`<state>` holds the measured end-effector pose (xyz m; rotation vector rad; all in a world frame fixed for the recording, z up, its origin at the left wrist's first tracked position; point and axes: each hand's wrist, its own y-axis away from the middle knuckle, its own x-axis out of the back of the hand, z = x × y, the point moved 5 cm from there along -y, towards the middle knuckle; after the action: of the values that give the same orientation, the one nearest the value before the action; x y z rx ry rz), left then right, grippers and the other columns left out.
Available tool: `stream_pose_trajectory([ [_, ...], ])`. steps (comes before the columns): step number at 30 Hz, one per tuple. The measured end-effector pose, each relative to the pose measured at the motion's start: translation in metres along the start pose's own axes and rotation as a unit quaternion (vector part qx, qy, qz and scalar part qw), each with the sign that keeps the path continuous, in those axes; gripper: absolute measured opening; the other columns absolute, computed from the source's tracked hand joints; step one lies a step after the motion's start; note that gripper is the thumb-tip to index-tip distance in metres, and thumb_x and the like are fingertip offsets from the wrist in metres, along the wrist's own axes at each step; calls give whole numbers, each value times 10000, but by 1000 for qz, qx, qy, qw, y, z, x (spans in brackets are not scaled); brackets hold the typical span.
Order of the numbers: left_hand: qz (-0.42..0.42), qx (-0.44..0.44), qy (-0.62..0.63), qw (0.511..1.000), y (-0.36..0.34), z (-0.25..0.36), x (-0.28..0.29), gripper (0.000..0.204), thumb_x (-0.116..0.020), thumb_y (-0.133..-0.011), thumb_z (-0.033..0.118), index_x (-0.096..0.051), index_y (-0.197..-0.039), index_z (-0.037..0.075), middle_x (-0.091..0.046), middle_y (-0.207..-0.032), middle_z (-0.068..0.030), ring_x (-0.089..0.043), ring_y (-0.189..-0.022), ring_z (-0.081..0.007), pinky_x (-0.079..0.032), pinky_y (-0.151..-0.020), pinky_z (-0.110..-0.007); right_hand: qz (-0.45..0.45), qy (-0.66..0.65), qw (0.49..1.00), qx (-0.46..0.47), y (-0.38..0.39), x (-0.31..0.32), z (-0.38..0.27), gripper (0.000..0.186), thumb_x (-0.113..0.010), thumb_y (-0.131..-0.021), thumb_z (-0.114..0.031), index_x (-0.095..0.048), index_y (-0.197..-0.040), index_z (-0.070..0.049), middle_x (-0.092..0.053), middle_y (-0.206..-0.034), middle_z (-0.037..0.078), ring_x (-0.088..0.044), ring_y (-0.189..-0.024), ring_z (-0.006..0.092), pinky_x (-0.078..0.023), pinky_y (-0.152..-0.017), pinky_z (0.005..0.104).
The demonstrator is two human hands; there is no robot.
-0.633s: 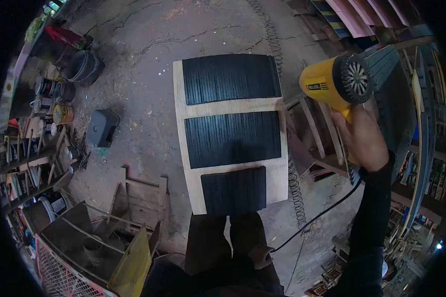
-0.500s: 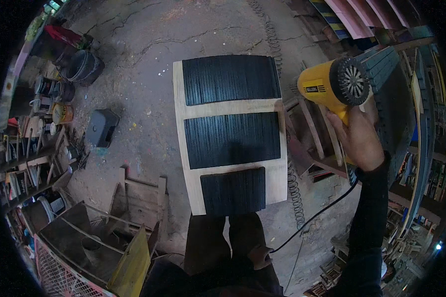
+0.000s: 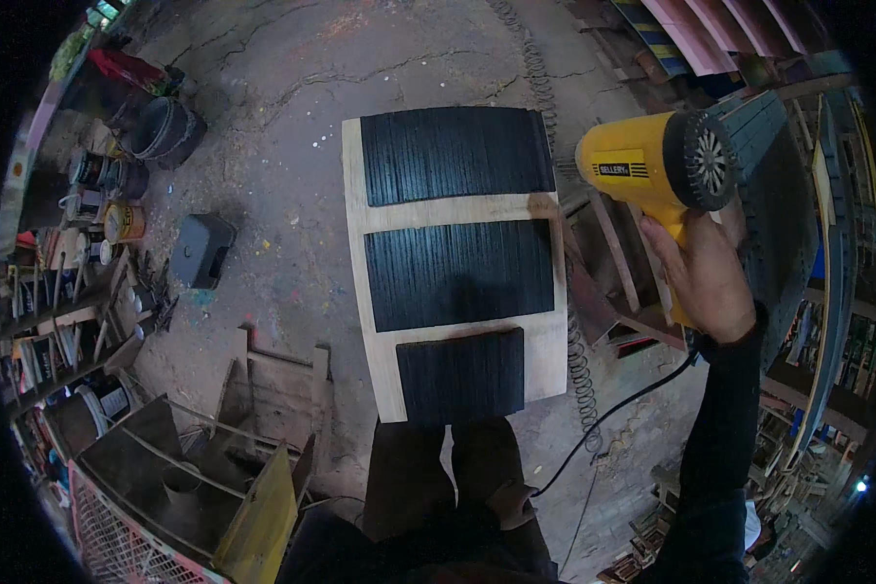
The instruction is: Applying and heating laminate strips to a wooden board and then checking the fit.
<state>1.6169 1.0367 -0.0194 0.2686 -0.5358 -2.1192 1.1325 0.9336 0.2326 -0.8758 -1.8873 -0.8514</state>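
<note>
My right hand (image 3: pixel 715 277) is closed round the handle of a yellow heat gun (image 3: pixel 623 161), raised to the right of a wooden panel. The gun's round black vented end faces right and its yellow front end faces left, apart from the panel. Pale wood (image 3: pixel 387 375) shows round three dark, ribbed rectangular pieces (image 3: pixel 457 268) on the panel. From the gun's handle a black power cord (image 3: pixel 608 419) loops down to my lap. There my left hand (image 3: pixel 509 504), dim in shadow, appears closed on the cord; its fingers are hard to make out.
A coiled hose (image 3: pixel 582 380) runs along the floor behind the panel's right side. To the left are a grey plastic stool (image 3: pixel 204 248), dark buckets (image 3: pixel 165 131) and shelves with cans. A wooden frame (image 3: pixel 287 375) stands at lower left, a slatted wooden piece (image 3: pixel 618 253) at right.
The heat gun has turned slightly and shifted a little to the left at its front, its vented end to the right. The panel stays nearly in place.
</note>
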Motion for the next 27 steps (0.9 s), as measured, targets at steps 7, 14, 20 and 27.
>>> stream_pose_trajectory([
  [7,-43,14,12,999,-2,0,2,510,-675,-843,352,-577,-1242,50,-623,-1182,-170,-578,-1111,-349,-354,-1061,-527,-65,-7,995,-71,-3,-9,6,397,-536,-994,-271,-456,-1229,39,-637,-1097,225,-636,-1052,358,-512,-887,434],
  [14,-18,10,36,999,-1,-3,1,501,-683,-829,333,-566,-1233,60,-629,-1047,-128,-606,-1031,-300,-316,-1083,-545,-58,-38,996,-48,-8,-24,2,401,-549,-986,-278,-460,-1220,35,-647,-1078,227,-642,-1032,375,-518,-883,449],
  [20,-14,7,-3,1000,0,3,4,522,-682,-827,360,-566,-1242,66,-626,-1062,-150,-592,-1070,-319,-319,-1086,-544,-74,-60,994,-46,-13,-30,-4,415,-553,-980,-302,-485,-1192,49,-643,-1066,236,-642,-1011,392,-515,-879,455],
  [27,-21,11,11,1000,-2,6,12,515,-692,-824,354,-580,-1226,52,-640,-1040,-154,-609,-1021,-311,-393,-980,-488,-86,-25,994,-64,-19,-42,-14,424,-550,-980,-310,-505,-1198,52,-619,-1067,250,-636,-1009,379,-502,-891,460],
])
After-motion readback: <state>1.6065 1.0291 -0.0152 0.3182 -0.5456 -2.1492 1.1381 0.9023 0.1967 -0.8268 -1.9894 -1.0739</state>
